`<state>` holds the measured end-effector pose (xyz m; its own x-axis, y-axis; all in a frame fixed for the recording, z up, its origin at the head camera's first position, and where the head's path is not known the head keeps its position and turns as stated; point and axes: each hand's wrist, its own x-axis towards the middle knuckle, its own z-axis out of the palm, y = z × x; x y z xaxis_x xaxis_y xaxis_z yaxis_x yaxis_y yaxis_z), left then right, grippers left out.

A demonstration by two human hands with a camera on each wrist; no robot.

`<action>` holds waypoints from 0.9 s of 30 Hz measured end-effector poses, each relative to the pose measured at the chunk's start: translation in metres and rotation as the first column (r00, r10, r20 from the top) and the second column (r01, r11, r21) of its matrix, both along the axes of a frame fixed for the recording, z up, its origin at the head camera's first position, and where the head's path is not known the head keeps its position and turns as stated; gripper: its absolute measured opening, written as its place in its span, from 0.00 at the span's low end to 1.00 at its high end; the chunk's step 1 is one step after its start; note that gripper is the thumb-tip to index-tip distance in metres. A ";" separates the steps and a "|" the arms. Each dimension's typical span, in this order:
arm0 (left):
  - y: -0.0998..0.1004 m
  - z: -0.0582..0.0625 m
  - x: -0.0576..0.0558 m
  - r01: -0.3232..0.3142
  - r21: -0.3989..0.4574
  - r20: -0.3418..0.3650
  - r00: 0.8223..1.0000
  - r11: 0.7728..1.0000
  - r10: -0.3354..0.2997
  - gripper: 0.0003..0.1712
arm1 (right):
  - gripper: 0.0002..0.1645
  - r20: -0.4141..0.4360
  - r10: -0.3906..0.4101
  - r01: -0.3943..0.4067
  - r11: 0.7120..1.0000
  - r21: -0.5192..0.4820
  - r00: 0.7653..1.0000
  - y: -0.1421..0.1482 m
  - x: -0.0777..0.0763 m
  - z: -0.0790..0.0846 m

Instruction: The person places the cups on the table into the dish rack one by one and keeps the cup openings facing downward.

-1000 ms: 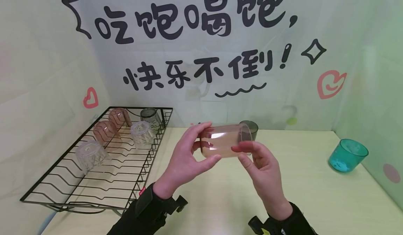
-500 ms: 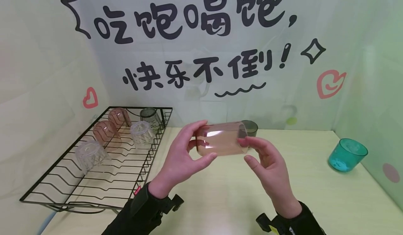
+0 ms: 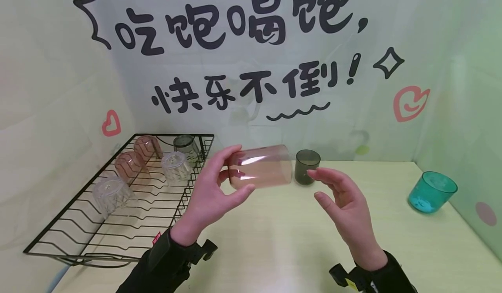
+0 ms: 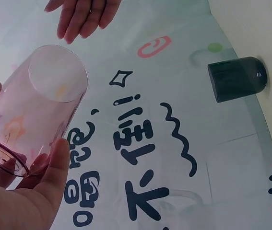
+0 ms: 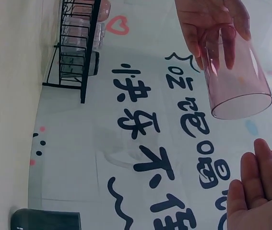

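A clear pink glass lies sideways in the air above the table, its open rim facing right. My left hand grips it round the base end, thumb in front and fingers behind. In the left wrist view the thick base of the pink glass sits within that hand. My right hand is apart from the glass, to its right, with fingers relaxed and nothing held. From the right wrist view, its fingers show just off the rim of the pink glass.
A black wire rack at left bears upside-down glasses: pink, clear and grey. Behind the hands a dark grey glass stands on the table. A teal glass stands at right by the wall.
My right hand has let go of the pink glass and moved right. My left hand has carried the glass left and slightly up, so the dark grey glass is no longer covered by it.
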<state>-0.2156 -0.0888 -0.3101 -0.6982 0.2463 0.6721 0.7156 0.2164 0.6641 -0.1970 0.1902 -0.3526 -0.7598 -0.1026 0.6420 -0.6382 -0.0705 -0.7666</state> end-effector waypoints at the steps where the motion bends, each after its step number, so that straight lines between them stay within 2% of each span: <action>1: -0.001 0.000 0.000 0.000 0.002 -0.002 1.000 1.000 0.000 0.44 | 0.27 -0.004 -0.004 0.004 1.000 0.002 1.000 0.001 0.000 0.000; 7: -0.008 0.003 -0.001 -0.004 0.020 -0.018 1.000 1.000 0.004 0.44 | 0.28 -0.031 -0.023 0.023 1.000 0.014 0.999 0.010 0.000 0.001; 17: -0.018 0.007 0.001 -0.051 -0.002 -0.023 0.998 0.999 0.050 0.44 | 0.30 -0.036 -0.051 0.051 0.999 0.018 0.998 0.020 -0.002 0.000; 27: -0.027 0.011 0.001 -0.088 -0.021 -0.016 0.996 0.996 0.088 0.45 | 0.33 -0.032 -0.064 0.066 0.994 0.091 0.997 0.033 -0.002 0.000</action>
